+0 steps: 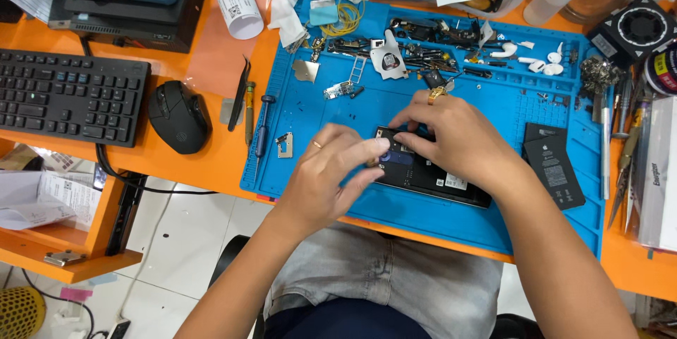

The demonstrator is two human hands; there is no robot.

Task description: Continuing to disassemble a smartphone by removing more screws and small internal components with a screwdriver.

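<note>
An opened black phone (437, 178) lies on the blue repair mat (486, 110), its insides facing up. My left hand (328, 173) rests on the phone's left end, thumb and forefinger pinched on a small part there. Over the phone's upper left corner sits my right hand (451, 134), fingertips pressed down onto the same spot. A gold ring shows on each hand. What the fingers hold is too small to make out.
A black phone battery (555, 170) lies right of the phone. Small metal parts, cables and screws crowd the mat's far edge. Tweezers (238, 96) and screwdrivers (262, 127) lie at the mat's left, a black mouse (179, 116) and keyboard (70, 96) beyond. Tools (624, 142) line the right side.
</note>
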